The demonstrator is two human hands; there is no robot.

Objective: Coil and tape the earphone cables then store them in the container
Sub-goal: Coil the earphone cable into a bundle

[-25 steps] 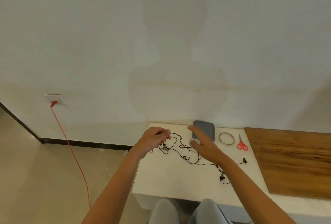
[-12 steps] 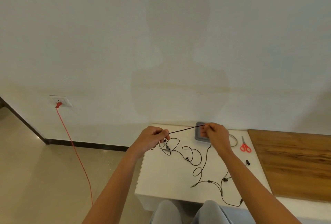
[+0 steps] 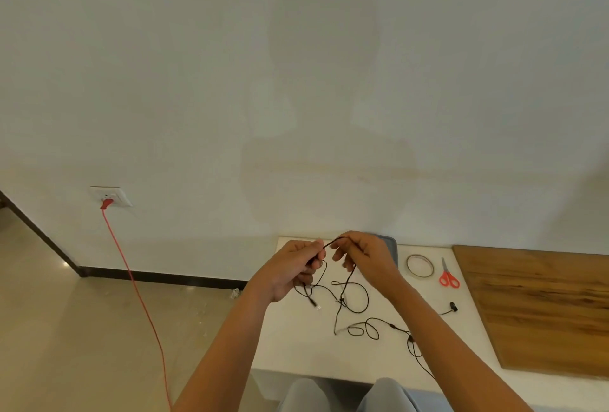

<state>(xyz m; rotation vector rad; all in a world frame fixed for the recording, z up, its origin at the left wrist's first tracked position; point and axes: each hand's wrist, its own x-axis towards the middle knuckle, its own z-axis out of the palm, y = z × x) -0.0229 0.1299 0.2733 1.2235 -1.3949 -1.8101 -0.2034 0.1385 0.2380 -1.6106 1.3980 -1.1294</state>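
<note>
1. A person's left hand [image 3: 290, 268] and right hand [image 3: 365, 255] are raised close together above the far part of a smooth white table [image 3: 296, 352]. Each pinches a thin black earphone cable [image 3: 348, 281] between curled fingers and thumb.
2. A short arch of cable bridges the two hands. The rest hangs down and sprawls in loose loops across the tabletop, trailing toward the near right.
3. A slim plug [image 3: 315, 303] lies below the left hand, and one small black earbud [image 3: 453, 305] rests apart to the right.
4. The grey container [image 3: 392, 246], round-cornered, sits at the table's far edge, mostly hidden behind the right hand.
5. Right of it lie a thin ring of clear tape [image 3: 420, 276] and red-handled scissors [image 3: 448, 276], then a grained wooden board [image 3: 540, 306].
6. On the left, a red cord [image 3: 138, 296] drops from a white wall socket [image 3: 113, 195] to the glossy floor.
</note>
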